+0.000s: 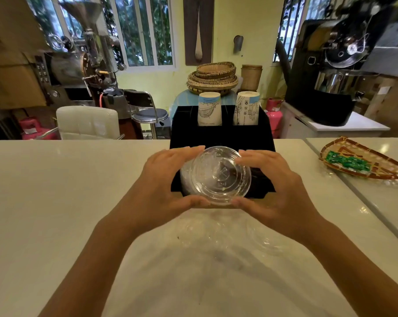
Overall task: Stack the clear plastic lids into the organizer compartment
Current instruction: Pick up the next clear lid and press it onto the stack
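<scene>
A stack of clear plastic lids (219,175) is held between both hands, just above the front left compartment of the black organizer (220,135). My left hand (168,179) grips its left side, with fingers over the top and thumb under. My right hand (271,181) grips the right side the same way. More clear lids (269,241) lie loose on the white counter (67,202) close in front of me, faint against the surface.
Two upside-down paper cup stacks (209,109) (247,109) stand in the organizer's rear slots. A woven tray (362,161) with green packets rests on the counter at right. Beyond the counter's far edge are chairs and coffee roasting machines.
</scene>
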